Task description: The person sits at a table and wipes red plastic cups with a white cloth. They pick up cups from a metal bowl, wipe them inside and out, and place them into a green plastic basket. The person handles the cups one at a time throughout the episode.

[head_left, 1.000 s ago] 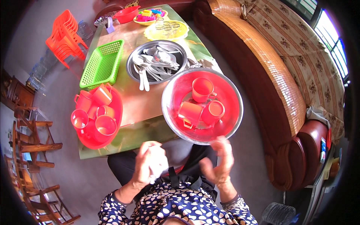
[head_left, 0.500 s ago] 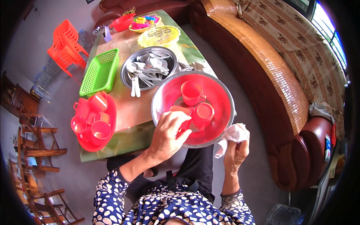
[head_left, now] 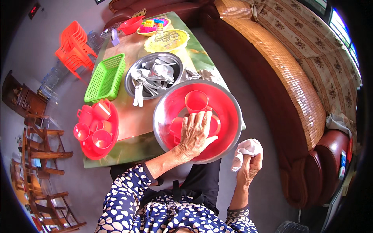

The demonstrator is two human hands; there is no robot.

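My left hand (head_left: 195, 134) reaches into a large metal basin (head_left: 158, 124) that looks red inside. Its fingers are stretched out over a red mug (head_left: 215, 126), with the thumb held apart; the hand hides most of that mug. Beyond the fingertips stands another red mug (head_left: 196, 101), and a third red mug (head_left: 175, 127) lies partly hidden left of the hand. Off the basin's right side, my right hand (head_left: 250, 169) is closed on a crumpled white cloth (head_left: 248, 150).
Left of the basin, a red tray (head_left: 115, 130) holds several red mugs. Behind are a metal bowl (head_left: 128, 83) of spoons, a green basket (head_left: 105, 77) and a yellow basket (head_left: 176, 46). A brown sofa (head_left: 264, 97) runs along the right; wooden chairs (head_left: 48, 155) stand left.
My left hand has moved right and slightly up, from the basin's left part to over the right-hand mug. My right hand has shifted slightly right and down with the cloth, away from the rim.
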